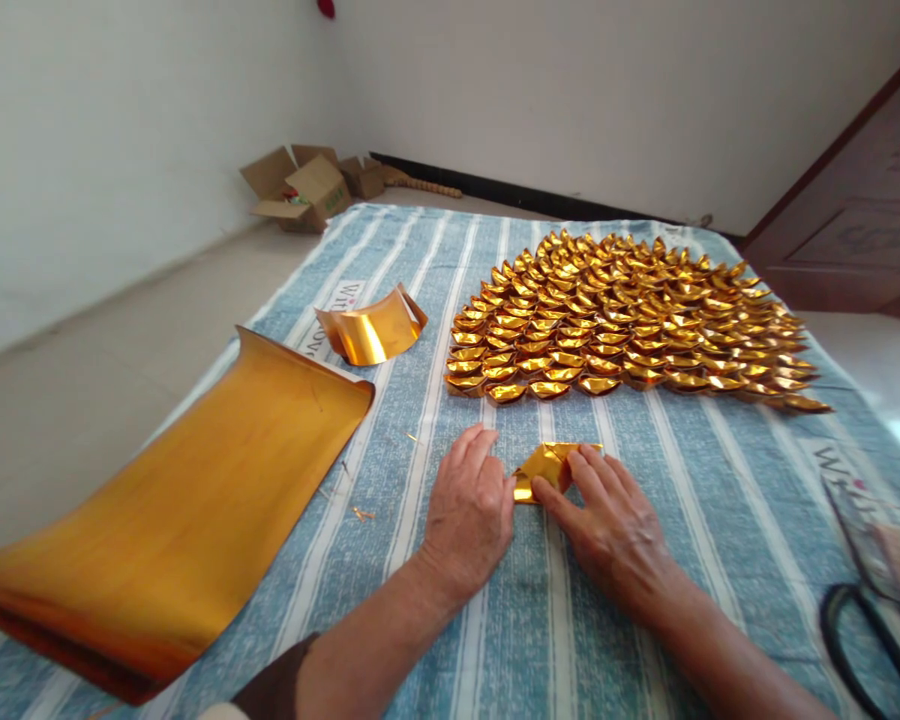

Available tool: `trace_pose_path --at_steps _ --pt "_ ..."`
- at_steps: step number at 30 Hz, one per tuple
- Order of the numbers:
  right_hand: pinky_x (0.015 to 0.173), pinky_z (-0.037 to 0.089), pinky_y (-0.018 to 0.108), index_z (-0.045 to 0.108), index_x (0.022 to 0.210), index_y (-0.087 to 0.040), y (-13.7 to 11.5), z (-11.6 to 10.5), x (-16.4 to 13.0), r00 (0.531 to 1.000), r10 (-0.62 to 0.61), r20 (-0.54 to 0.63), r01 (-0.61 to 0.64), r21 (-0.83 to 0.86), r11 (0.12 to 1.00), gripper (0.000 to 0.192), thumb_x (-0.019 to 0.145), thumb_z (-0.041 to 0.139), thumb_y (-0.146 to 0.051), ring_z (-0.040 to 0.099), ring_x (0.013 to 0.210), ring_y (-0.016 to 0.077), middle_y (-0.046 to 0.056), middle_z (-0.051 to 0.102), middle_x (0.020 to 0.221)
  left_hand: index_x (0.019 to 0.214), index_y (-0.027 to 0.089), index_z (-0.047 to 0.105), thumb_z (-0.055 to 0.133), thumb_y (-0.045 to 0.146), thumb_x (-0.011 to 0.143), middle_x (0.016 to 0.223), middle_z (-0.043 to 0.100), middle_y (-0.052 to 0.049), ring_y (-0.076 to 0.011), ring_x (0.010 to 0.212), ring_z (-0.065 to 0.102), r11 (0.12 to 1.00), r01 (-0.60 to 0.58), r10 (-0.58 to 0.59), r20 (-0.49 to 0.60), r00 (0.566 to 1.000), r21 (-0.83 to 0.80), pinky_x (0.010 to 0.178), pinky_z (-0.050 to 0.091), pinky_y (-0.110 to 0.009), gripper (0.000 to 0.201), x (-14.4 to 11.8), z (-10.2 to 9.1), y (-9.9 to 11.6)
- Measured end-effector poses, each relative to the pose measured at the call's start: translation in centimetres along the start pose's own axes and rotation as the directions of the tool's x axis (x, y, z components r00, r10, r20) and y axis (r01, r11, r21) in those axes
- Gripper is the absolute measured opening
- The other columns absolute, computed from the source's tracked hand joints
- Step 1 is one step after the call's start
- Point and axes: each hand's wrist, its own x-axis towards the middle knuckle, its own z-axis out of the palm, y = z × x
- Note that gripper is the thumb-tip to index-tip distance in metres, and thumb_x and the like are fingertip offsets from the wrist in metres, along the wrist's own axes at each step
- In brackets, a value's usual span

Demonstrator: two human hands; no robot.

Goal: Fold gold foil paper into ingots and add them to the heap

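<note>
A small piece of folded gold foil paper (pixel 546 463) lies on the striped cloth, held between my two hands. My left hand (pixel 471 497) has its fingers curled closed at the paper's left end; the thumb side meets the edge. With thumb and fingertips, my right hand (pixel 607 510) presses the paper's right part down. Just beyond, many folded gold paper ingots (pixel 607 320) stand in close rows. Left of my hands lie a large curling stack of gold foil sheets (pixel 195 500) and a smaller curved gold sheet (pixel 379 328).
Black-handled scissors (pixel 870 640) lie at the lower right edge. Blue-and-white striped cloth (pixel 412 600) covers the work surface. Open cardboard boxes (pixel 304 190) sit on the floor at the far left. A reddish-brown door (pixel 862 200) stands at the right.
</note>
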Motion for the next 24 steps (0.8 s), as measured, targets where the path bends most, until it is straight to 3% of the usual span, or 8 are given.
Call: trace_pose_path --at_steps 15,24 --pt "0.086 0.044 0.046 0.062 0.113 -0.025 -0.1 0.4 0.2 0.999 0.018 -0.026 -0.018 0.006 1.0 0.028 0.088 0.055 -0.015 0.047 0.112 0.0325 0.015 0.057 0.108 0.076 0.014 0.056 0.042 0.006 0.088 0.113 0.061 -0.018 -0.031 0.124 0.048 0.995 -0.101 0.101 -0.044 0.994 0.017 0.099 0.047 -0.054 0.02 -0.2 0.9 -0.3" --pt "0.077 0.041 0.037 0.066 0.101 -0.026 -0.3 0.0 1.0 0.998 0.069 0.002 -0.069 0.047 0.997 0.016 0.09 0.056 -0.02 0.051 0.095 0.0259 0.009 0.057 0.089 0.082 0.012 0.058 0.038 0.006 0.09 0.115 0.058 -0.018 -0.0308 0.124 0.047 0.984 -0.149 0.156 -0.068 0.985 0.101 0.098 0.048 -0.051 0.022 -0.3 1.4 -0.2"
